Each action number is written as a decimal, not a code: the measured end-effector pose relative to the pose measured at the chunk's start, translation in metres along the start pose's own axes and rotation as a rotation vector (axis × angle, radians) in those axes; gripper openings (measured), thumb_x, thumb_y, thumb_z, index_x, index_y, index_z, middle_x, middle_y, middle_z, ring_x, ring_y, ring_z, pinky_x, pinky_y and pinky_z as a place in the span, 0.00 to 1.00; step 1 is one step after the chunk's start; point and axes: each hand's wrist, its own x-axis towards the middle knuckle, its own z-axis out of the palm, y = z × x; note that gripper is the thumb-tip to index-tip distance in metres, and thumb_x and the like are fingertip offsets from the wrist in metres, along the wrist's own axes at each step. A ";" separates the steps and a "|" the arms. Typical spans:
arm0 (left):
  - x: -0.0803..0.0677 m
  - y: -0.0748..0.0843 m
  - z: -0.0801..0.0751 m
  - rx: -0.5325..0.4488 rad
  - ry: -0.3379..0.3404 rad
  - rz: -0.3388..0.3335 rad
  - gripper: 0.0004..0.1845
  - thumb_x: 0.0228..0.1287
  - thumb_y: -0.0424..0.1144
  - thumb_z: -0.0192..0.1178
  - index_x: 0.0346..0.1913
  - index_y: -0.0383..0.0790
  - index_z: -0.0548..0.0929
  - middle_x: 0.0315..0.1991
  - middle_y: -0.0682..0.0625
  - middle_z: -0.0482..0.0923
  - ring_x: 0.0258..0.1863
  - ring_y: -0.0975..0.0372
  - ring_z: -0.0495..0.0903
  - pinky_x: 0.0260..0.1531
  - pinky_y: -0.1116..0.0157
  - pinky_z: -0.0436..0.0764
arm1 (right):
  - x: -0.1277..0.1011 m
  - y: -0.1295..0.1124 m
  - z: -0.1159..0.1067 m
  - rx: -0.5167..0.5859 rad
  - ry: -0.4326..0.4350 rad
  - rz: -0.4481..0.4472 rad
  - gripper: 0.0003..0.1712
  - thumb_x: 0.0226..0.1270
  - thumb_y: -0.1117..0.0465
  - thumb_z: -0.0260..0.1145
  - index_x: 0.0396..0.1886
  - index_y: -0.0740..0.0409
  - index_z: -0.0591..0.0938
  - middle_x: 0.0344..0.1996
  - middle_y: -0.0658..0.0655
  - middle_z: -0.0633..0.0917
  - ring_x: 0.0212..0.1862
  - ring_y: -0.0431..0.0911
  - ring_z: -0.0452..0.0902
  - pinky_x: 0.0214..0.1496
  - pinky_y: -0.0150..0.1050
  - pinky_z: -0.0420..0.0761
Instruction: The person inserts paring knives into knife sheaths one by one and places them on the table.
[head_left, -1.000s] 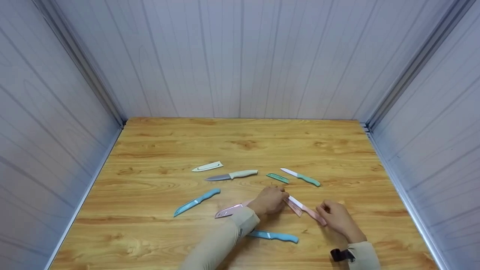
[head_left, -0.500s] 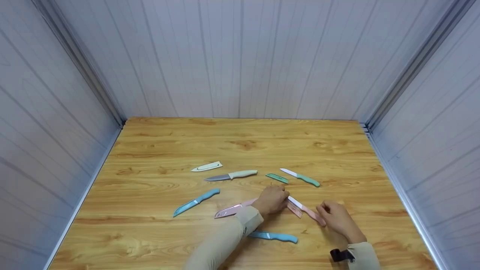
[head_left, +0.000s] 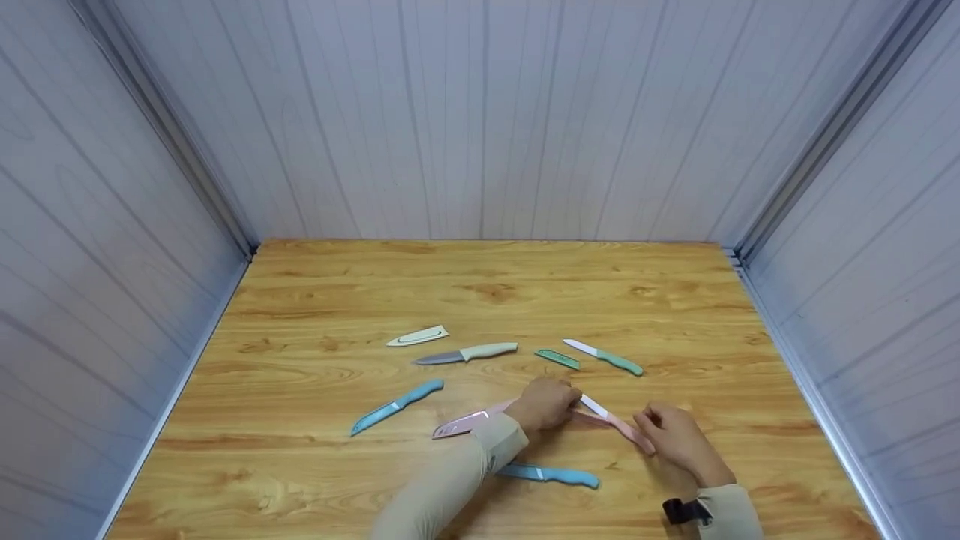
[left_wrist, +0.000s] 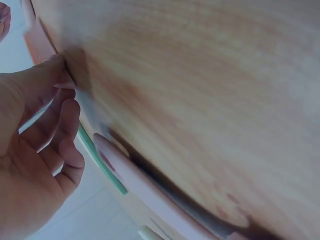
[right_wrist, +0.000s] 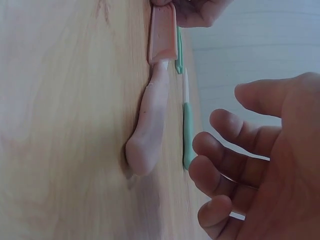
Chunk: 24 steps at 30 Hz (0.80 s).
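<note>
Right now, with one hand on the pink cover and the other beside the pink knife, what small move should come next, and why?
Probably the right hand should grip the pink knife by its handle. The left hand pinches the pink cover at the blade, while the right hand is open, holding nothing, so the knife lies loose on the table.

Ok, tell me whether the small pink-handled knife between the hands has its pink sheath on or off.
Partly on: the pink sheath covers the tip end of the pink-handled knife, with white blade bare near the handle. The left hand pinches the sheath.

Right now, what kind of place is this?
Likely a staged recording booth, not a kitchen: a bare wood table closed in on three sides by grey panel walls, with only pastel knives and loose sheaths laid out.
</note>
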 end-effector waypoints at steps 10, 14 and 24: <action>-0.007 -0.006 -0.009 -0.033 -0.019 0.043 0.02 0.61 0.37 0.63 0.31 0.48 0.82 0.26 0.57 0.76 0.25 0.64 0.70 0.30 0.67 0.72 | 0.003 0.002 0.004 0.000 0.002 -0.012 0.06 0.65 0.60 0.64 0.30 0.55 0.77 0.26 0.49 0.77 0.29 0.43 0.70 0.34 0.38 0.70; -0.011 -0.010 -0.016 -0.108 -0.057 0.019 0.02 0.61 0.38 0.64 0.31 0.47 0.82 0.24 0.58 0.75 0.25 0.64 0.70 0.30 0.68 0.72 | 0.005 0.001 0.009 0.002 -0.020 0.014 0.08 0.63 0.60 0.66 0.34 0.58 0.76 0.27 0.50 0.76 0.31 0.43 0.70 0.34 0.39 0.71; -0.030 -0.027 -0.031 -0.252 -0.032 -0.019 0.05 0.65 0.38 0.60 0.42 0.44 0.83 0.33 0.54 0.79 0.32 0.65 0.75 0.36 0.67 0.75 | 0.010 -0.003 0.018 -0.020 -0.111 0.079 0.16 0.62 0.55 0.67 0.40 0.60 0.76 0.31 0.52 0.76 0.31 0.44 0.71 0.36 0.41 0.72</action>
